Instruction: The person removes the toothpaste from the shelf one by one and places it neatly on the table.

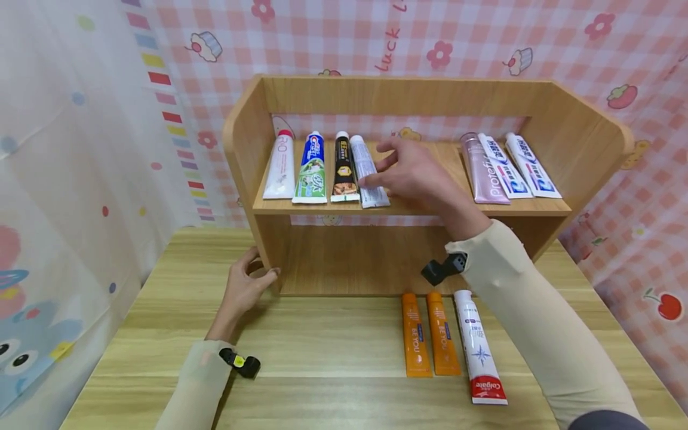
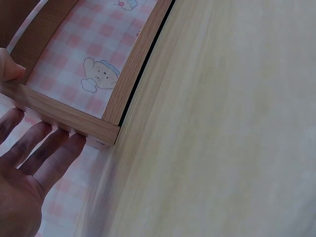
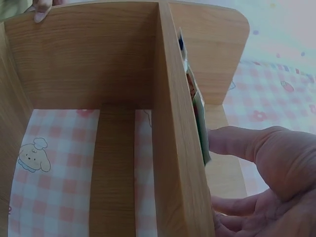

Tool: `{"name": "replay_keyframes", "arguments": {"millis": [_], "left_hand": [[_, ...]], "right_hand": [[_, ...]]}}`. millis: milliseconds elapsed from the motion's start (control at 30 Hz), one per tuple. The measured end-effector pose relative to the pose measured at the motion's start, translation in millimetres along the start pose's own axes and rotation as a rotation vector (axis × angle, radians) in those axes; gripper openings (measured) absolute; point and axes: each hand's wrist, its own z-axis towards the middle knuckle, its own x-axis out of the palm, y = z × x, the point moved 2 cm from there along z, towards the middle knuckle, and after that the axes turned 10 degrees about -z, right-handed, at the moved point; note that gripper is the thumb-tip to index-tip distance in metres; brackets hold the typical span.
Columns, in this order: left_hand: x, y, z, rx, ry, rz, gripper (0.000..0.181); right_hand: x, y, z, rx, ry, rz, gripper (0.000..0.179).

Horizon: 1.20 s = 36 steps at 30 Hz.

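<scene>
My left hand (image 1: 248, 289) grips the lower left side panel of a wooden shelf (image 1: 408, 95). In the left wrist view its fingers (image 2: 61, 158) lie along the panel's outer face, with the thumb on the inner side. Over the upper board, my right hand (image 1: 411, 170) touches a silver-grey toothpaste tube (image 1: 368, 170) with its thumb, the other fingers spread apart to the right. That tube lies just right of a black toothpaste tube (image 1: 343, 167). From below, the right wrist view shows the thumb (image 3: 232, 140) at a tube end on the board's edge.
Left on the upper board lie a white tube (image 1: 280, 170) and a blue-green tube (image 1: 310, 170); right, a pink tube (image 1: 484, 173) and two white-blue tubes (image 1: 505, 167) (image 1: 532, 167). On the table (image 1: 333, 358) are two orange tubes (image 1: 416, 337) (image 1: 444, 337) and a Colgate tube (image 1: 480, 352).
</scene>
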Motion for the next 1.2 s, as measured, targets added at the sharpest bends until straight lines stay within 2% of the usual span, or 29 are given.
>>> {"name": "replay_keyframes", "arguments": {"millis": [333,500,667,800,933,1200], "left_hand": [[0.5,1.1,-2.1,-0.004,0.005,-0.013,0.055],[1.2,2.3,-1.3,-0.003,0.009,-0.009,0.053],[1.0,2.2,-0.6,-0.006,0.004,-0.008,0.054],[0.5,1.4,-0.5,-0.005,-0.005,-0.016,0.054],[-0.1,0.7,-0.6,0.002,-0.008,-0.008,0.052],[-0.4,-0.9,-1.3,0.005,-0.001,0.001,0.053]], "right_hand": [[-8,-8,4.8,-0.066,0.066,-0.071,0.059],[-13,-15,6.1,-0.077,0.126,-0.066,0.052],[-19,-18,2.4,-0.073,0.207,-0.105,0.049],[-22,-20,0.8,-0.090,0.275,-0.076,0.051],[-24,-23,-2.1,-0.124,0.306,-0.040,0.050],[-27,-36,-5.6,-0.162,0.311,0.129,0.050]]}}
